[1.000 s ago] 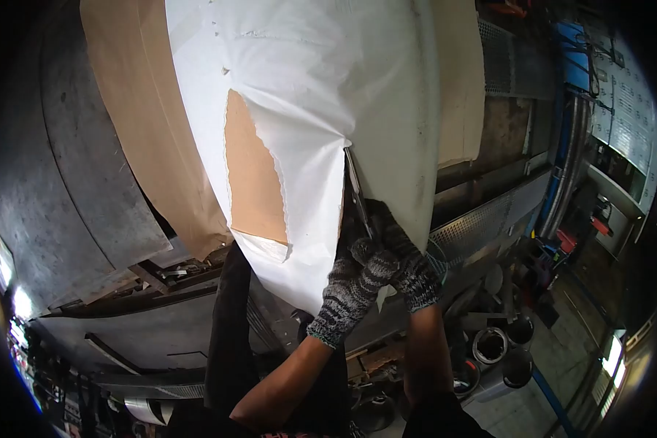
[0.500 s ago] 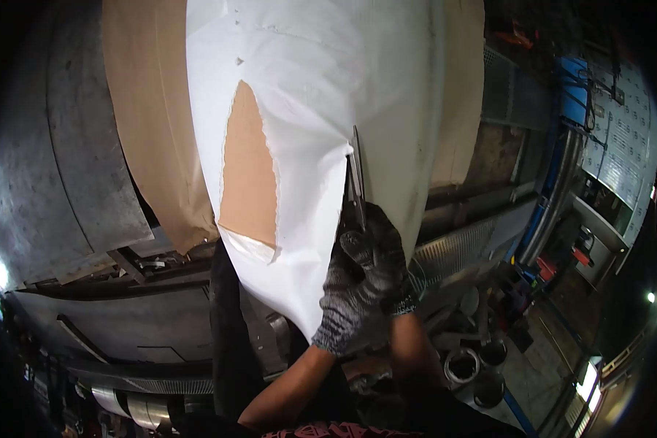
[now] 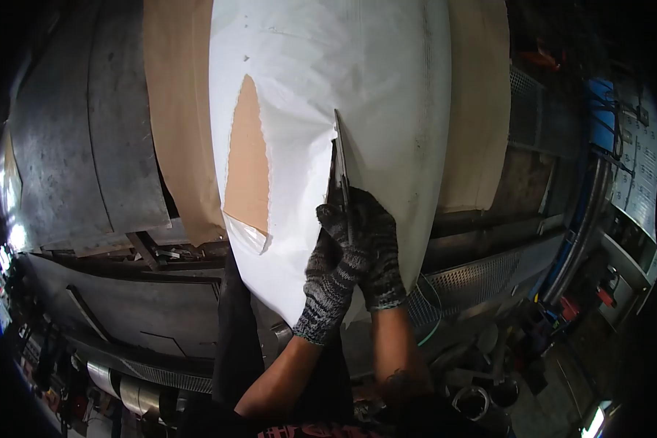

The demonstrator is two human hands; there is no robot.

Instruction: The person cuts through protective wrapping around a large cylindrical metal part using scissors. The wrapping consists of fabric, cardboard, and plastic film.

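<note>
your left hand (image 3: 331,281) and right hand (image 3: 378,252) meet, fingers curled close around the scissors (image 3: 342,164), handles hidden. they lie along the cut edge of the white sheet (image 3: 387,80), with unbroken room ahead and the torn hole (image 3: 247,160) off to the left.

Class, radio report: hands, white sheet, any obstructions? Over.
Left hand, right hand: gloved, closed on scissors. White sheet slit partway; torn hole left of scissors. Nothing visibly obstructing.
</note>
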